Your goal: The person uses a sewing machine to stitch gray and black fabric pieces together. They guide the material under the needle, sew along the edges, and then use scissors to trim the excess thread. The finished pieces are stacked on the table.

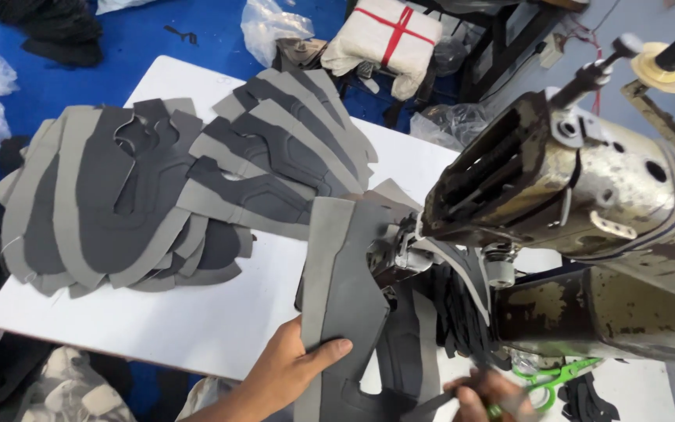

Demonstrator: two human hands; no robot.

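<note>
My left hand [287, 367] grips a long grey shoe-upper piece [341, 289] by its lower edge, thumb on top. The piece's far end lies under the head of an old worn sewing machine [572, 187]. At the bottom edge, my right hand [482, 395] is blurred; it pinches a dark strip end of the grey piece and appears to hold small green-handled scissors [556, 379]. Two fanned stacks of grey and dark shoe-upper pieces, a left stack [111, 203] and a right stack [283, 148], lie on the white table [197, 312].
A white cloth bundle tied with red tape [380, 39] sits beyond the table's far edge, beside clear plastic bags [271, 23]. Dark cut pieces [462, 312] hang below the machine head. Thread spool discs [669, 70] sit at the top right. The floor is blue.
</note>
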